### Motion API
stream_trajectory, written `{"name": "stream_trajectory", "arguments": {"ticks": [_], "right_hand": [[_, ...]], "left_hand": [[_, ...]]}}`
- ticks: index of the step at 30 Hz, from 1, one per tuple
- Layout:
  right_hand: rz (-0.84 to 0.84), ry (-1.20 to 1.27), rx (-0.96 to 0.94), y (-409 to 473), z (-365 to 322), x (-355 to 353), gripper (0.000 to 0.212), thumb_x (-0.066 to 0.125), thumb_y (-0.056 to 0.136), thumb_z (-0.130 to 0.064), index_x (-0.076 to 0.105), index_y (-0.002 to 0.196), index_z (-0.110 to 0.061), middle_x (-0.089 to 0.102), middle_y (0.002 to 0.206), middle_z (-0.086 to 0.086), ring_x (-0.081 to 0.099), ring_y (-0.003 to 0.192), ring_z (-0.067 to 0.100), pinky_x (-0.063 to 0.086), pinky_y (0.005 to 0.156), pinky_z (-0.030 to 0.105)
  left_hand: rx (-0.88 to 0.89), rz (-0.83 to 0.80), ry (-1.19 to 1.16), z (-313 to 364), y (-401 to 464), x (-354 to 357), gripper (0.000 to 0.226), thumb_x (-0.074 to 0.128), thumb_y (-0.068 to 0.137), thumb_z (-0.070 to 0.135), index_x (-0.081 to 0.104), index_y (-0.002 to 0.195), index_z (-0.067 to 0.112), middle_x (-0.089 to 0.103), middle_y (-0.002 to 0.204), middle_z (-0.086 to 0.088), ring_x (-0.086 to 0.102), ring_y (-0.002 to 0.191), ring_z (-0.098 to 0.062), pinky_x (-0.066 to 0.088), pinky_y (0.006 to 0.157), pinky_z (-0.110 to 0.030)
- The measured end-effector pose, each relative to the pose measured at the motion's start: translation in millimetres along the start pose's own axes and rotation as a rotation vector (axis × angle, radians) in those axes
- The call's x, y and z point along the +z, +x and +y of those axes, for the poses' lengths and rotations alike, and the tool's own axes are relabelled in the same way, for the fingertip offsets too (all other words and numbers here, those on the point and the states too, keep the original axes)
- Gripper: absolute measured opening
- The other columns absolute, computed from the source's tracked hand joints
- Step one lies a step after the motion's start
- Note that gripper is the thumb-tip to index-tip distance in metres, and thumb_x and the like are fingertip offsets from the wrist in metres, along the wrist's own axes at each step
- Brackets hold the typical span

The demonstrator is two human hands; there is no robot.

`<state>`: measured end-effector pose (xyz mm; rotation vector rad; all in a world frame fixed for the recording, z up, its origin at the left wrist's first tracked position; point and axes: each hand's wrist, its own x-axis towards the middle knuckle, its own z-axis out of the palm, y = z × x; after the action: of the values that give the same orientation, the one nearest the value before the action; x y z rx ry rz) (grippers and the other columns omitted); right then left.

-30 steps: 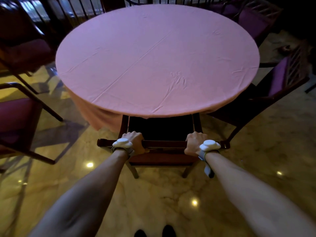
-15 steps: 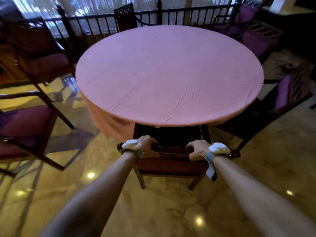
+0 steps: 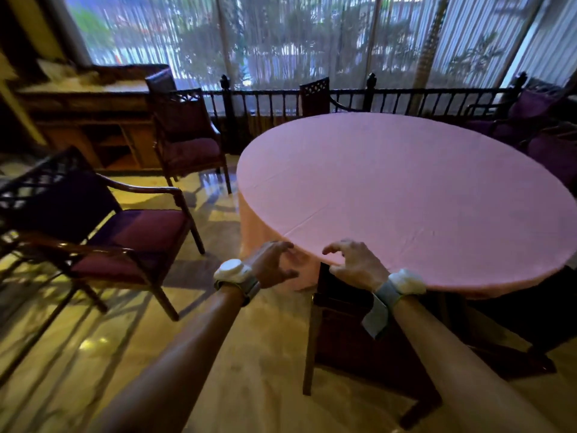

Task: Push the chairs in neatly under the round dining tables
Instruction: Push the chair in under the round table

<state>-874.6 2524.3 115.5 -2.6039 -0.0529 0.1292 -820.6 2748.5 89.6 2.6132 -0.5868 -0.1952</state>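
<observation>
A round table [image 3: 415, 195] under a pink cloth fills the right half of the view. A dark wooden chair [image 3: 340, 326] stands tucked under its near edge, its seat hidden by the cloth. My left hand [image 3: 270, 264] and my right hand [image 3: 356, 262] hover above that chair's back, fingers spread, holding nothing. To the left, an armchair with a maroon cushion [image 3: 125, 235] stands well away from the table. Another armchair [image 3: 187, 142] stands farther back on the left, also apart from the table.
A chair back [image 3: 314, 96] shows behind the table's far edge. Purple-cushioned chairs [image 3: 543, 132] crowd the far right. A dark railing [image 3: 274, 104] runs before the curtained windows, and a wooden sideboard [image 3: 90, 120] stands at the back left. Glossy marble floor [image 3: 237, 370] lies below.
Both hands have let go of the tucked chair's back and opened above it. My view has swung left and lifted, bringing the two left armchairs and the windows into sight.
</observation>
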Motion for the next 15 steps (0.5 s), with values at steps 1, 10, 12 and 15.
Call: {"name": "stream_trajectory", "arguments": {"ticks": [1,10,12,15], "right_hand": [[-0.001,0.012,-0.026,8,-17,9,0.040,0.064,0.077,-0.022,0.068,0.116,-0.030,0.062,0.122,-0.002,0.059,0.107,0.020,0.052,0.091,0.041],[-0.102,0.022,-0.287,89,-163,89,0.038,0.067,0.081,-0.018,0.069,0.118,-0.024,0.062,0.123,0.003,0.061,0.107,0.022,0.049,0.091,0.029],[-0.133,0.009,-0.361,118,-198,113,0.037,0.068,0.083,-0.017,0.069,0.120,-0.022,0.063,0.123,0.003,0.061,0.105,0.019,0.046,0.085,0.023],[-0.177,0.017,-0.437,161,-248,150,0.037,0.069,0.084,-0.020,0.069,0.121,-0.024,0.063,0.119,0.001,0.059,0.100,0.016,0.043,0.077,0.023]], "left_hand": [[-0.025,0.010,-0.005,-16,-10,-11,0.071,0.079,0.080,0.041,0.049,0.141,0.019,0.055,0.136,-0.008,0.050,0.127,-0.027,0.039,0.103,-0.032],[-0.274,0.151,-0.022,-170,-79,-82,0.069,0.077,0.080,0.044,0.051,0.140,0.022,0.056,0.136,-0.004,0.052,0.125,-0.021,0.041,0.100,-0.027],[-0.336,0.205,-0.018,-209,-93,-101,0.066,0.078,0.079,0.046,0.053,0.137,0.026,0.058,0.132,-0.001,0.055,0.121,-0.019,0.042,0.094,-0.024],[-0.418,0.237,0.032,-263,-101,-133,0.065,0.079,0.078,0.046,0.055,0.135,0.025,0.063,0.125,0.001,0.059,0.115,-0.017,0.046,0.091,-0.025]]}}
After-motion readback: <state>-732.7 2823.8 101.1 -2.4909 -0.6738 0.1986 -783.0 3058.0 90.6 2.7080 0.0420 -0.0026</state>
